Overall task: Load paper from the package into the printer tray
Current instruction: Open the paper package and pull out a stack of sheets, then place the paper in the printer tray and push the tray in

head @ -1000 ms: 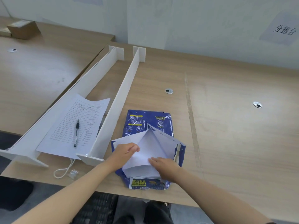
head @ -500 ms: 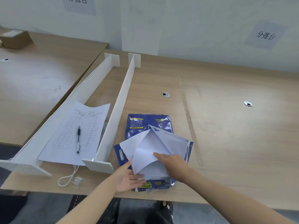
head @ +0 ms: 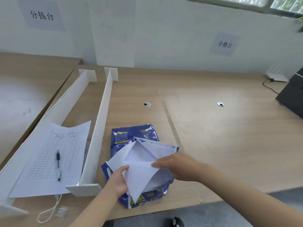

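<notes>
A blue paper package lies on the wooden table near its front edge, its wrapper torn open with white flaps folded back. White sheets stick out of the opening, lifted and bent. My left hand grips the sheets at their near left edge. My right hand holds the lifted sheets at their right side, fingers on top. A black device, possibly the printer, shows at the far right edge, mostly cut off.
Two white foam dividers run back along the table left of the package. Between them lies a printed form with a pen. A white cord lies at the front edge. Two cable grommets sit further back.
The camera view has tilted up and right. My left hand closed on the near left edge of the sheets, and the sheets rose further out of the package.
</notes>
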Demonstrator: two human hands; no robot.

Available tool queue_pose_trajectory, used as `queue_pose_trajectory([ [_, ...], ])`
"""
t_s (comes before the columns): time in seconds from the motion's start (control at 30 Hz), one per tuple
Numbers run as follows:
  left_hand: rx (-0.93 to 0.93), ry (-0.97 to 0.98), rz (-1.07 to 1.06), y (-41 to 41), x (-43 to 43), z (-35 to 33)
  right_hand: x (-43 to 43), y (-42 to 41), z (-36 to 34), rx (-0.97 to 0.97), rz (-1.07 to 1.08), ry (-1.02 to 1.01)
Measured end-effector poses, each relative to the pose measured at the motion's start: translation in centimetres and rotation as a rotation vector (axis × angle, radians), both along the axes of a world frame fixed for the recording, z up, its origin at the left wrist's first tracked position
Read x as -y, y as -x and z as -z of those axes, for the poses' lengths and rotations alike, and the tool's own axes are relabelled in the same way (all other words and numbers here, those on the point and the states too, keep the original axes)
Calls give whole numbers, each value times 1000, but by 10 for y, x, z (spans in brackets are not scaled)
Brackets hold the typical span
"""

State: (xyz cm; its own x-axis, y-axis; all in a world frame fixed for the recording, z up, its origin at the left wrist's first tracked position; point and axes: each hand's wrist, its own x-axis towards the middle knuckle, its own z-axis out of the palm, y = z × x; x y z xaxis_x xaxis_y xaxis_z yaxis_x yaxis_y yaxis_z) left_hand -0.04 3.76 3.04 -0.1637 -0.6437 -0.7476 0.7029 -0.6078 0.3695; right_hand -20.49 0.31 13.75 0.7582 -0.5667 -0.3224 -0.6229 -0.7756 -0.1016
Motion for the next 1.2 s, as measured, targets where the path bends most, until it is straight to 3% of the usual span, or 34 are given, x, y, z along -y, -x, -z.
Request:
queue_pose_trajectory([
  [0.07,99,-45,10,2,8,-8,3,7,-12,58,49,-12],
  [0.2,152,-32,-31,8,19,-40,17,26,-31,380,209,-159],
  [0.3,155,23,-91,20,27,-66,30,46,-45,597,408,-526],
  [0.47,254,245,-10,55,47,-129,60,100,-37,937,728,-1175],
  [0.6,342,436,-57,103,73,-174,73,137,8,1007,1015,-1309],
  [0.7,409,523,-23,149,91,-193,69,148,32,1005,1067,-1394],
  [0.77,469,584,33,184,101,-197,71,158,32,1115,1026,-1454],
  [0.93,508,757,283,278,119,-194,85,250,12,1551,1120,-1403],
  [1.2,532,917,507,441,152,-165,76,474,0,1692,1367,-801],
])
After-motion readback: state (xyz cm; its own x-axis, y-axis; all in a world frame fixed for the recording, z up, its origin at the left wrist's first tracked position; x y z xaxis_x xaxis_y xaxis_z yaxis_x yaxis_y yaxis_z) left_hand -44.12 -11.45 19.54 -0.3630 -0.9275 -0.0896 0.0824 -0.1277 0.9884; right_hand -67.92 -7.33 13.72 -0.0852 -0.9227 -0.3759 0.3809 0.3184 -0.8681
